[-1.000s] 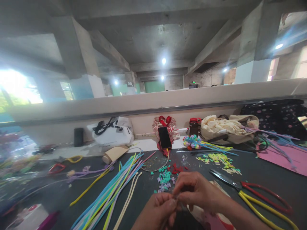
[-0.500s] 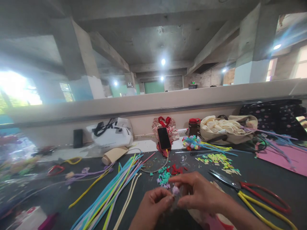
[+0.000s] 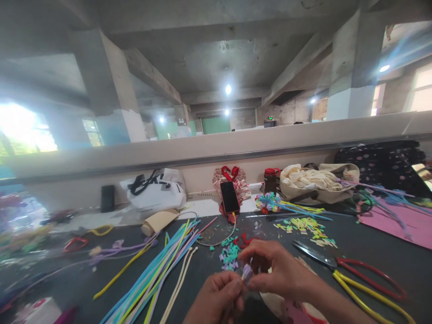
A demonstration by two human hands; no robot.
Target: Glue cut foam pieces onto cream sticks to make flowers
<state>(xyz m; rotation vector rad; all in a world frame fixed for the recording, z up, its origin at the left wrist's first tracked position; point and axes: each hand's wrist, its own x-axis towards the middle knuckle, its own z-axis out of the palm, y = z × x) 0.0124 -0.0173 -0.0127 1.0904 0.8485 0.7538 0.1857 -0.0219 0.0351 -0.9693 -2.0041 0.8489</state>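
Near the bottom centre, my left hand point(image 3: 221, 294) is closed in a pinch on the pale stem of a small lilac piece point(image 3: 247, 271). My right hand point(image 3: 270, 267) curves around the other side of that piece, its thumb and fingers close about it; whether they grip it is hard to tell. Just beyond my hands lie small teal pieces point(image 3: 229, 253), a few lilac ones and red pieces point(image 3: 248, 240). Long coloured fuzzy stems point(image 3: 158, 265) lie to the left, beside thin cream stems point(image 3: 180, 281).
Scissors point(image 3: 332, 261) with red and yellow handles lie right of my hands. Yellow-green pieces point(image 3: 305, 227) are scattered behind. A phone point(image 3: 229, 197) leans on a patterned bag. Further back stand a red-lidded bottle point(image 3: 270, 181), a white bag point(image 3: 157, 191) and a cream cloth bag point(image 3: 317, 191).
The fingers of my right hand have curled in closer around the lilac piece, which has tilted slightly. The whole view has shifted a little.
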